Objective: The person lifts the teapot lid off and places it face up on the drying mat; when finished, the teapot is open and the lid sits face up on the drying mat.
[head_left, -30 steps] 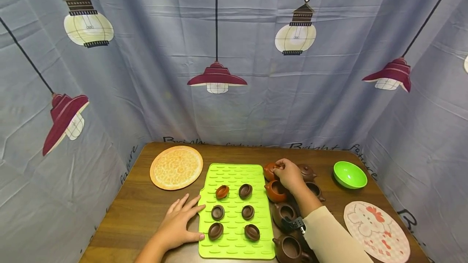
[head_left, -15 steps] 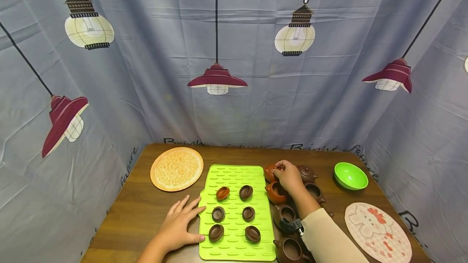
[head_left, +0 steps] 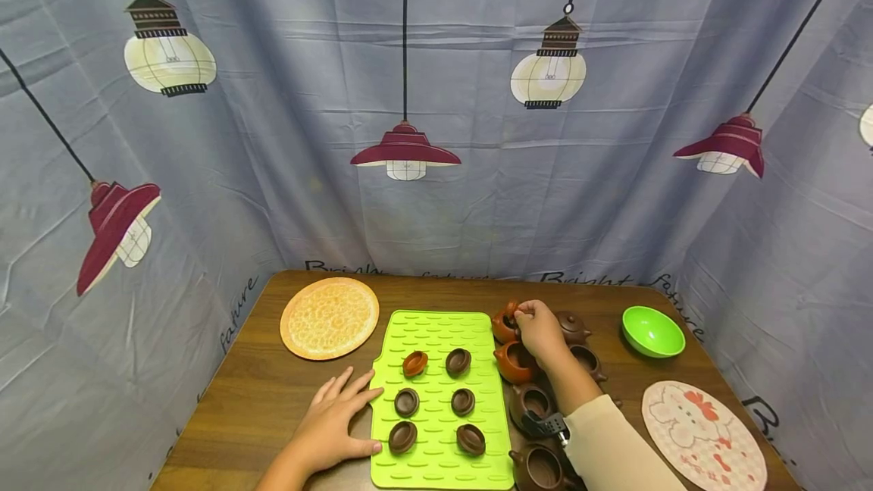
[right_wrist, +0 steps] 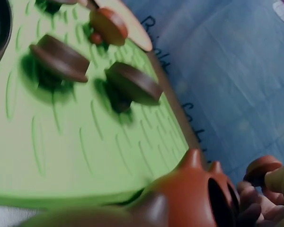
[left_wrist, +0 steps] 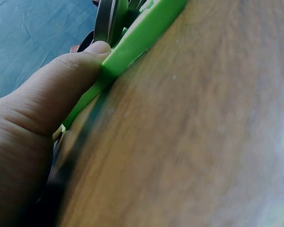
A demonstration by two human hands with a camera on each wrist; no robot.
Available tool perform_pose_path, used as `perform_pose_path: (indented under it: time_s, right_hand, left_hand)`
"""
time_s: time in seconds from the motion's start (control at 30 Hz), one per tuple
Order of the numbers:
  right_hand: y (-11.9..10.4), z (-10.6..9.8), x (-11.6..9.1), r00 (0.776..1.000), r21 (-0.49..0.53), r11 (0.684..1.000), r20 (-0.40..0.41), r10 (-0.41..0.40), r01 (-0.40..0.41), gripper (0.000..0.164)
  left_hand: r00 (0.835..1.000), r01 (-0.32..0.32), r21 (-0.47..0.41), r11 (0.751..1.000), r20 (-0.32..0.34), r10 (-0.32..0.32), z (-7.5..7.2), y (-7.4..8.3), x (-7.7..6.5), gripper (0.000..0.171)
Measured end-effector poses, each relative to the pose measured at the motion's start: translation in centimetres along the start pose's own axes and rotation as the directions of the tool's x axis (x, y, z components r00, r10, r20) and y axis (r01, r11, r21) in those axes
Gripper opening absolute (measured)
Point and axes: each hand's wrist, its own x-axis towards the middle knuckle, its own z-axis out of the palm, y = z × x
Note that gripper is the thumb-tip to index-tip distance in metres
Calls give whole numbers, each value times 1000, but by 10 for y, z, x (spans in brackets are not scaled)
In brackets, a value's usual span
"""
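My right hand (head_left: 542,328) pinches a reddish-brown teapot lid (right_wrist: 264,163), tilted just above the far reddish-brown teapot (head_left: 503,326), whose mouth shows dark. Nearer me stands a lidless reddish-brown teapot (head_left: 506,361), then two lidless dark brown teapots (head_left: 525,468). My left hand (head_left: 333,419) lies with spread fingers at the left edge of a green mat (head_left: 436,328); its thumb (left_wrist: 66,71) touches the rim. Several lids lie on the mat, among them a reddish one (head_left: 414,363) and a dark brown one (head_left: 458,361).
Further right are more dark brown teapots, one with its lid on (head_left: 571,326), partly behind my right arm. A green bowl (head_left: 652,332) and a round bunny-print placemat (head_left: 702,430) are at the right. An orange round mat (head_left: 330,317) lies back left. A curtain (head_left: 436,226) hangs behind the table.
My right hand has raised and tilted the lid of the far reddish-brown teapot, uncovering its mouth. The left hand stays at the green mat's edge.
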Motion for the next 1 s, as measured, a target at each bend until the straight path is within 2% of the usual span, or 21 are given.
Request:
perform_pose_path:
  time_s: [0.1, 0.17, 0.23, 0.3, 0.37, 0.47, 0.5, 0.63, 1.0]
  right_hand:
    - [-2, 0, -3, 998, 160, 986, 43, 48, -54, 30]
    - [-4, -1, -4, 994, 283, 955, 89, 67, -90, 32]
    - [-5, -1, -4, 987, 410, 902, 139, 84, -134, 31]
    - [-6, -2, -5, 977, 527, 830, 192, 93, -183, 29]
    - [-7, -1, -5, 970, 598, 773, 223, 94, -213, 27]
    - [-6, 0, -6, 964, 644, 730, 255, 78, -230, 27]
    - [-6, 1, -6, 962, 650, 723, 264, 74, -234, 27]
    - [-8, 4, -8, 956, 645, 731, 290, 34, -222, 32]
    - [-29, 15, -11, 941, 592, 779, 339, -8, -207, 38]
  left_hand:
    - [1000, 2, 2, 1000, 11, -2, 0, 0, 0, 93]
    - [1000, 5, 0, 1000, 17, -5, 1, -1, 0, 93]
    - [1000, 8, -4, 1000, 20, -8, 1, -1, 0, 93]
    - [1000, 9, -5, 1000, 20, -9, 1, -2, 0, 93]
    - [1000, 9, -6, 1000, 18, -9, 1, -2, -1, 93]
    - [1000, 8, -9, 1000, 15, -8, 1, -1, -1, 92]
    - [1000, 7, -9, 1000, 15, -7, 1, 0, -1, 92]
    - [1000, 5, -11, 1000, 16, -5, 1, 0, -1, 92]
    - [1000, 7, -13, 1000, 15, -6, 0, -2, 0, 93]
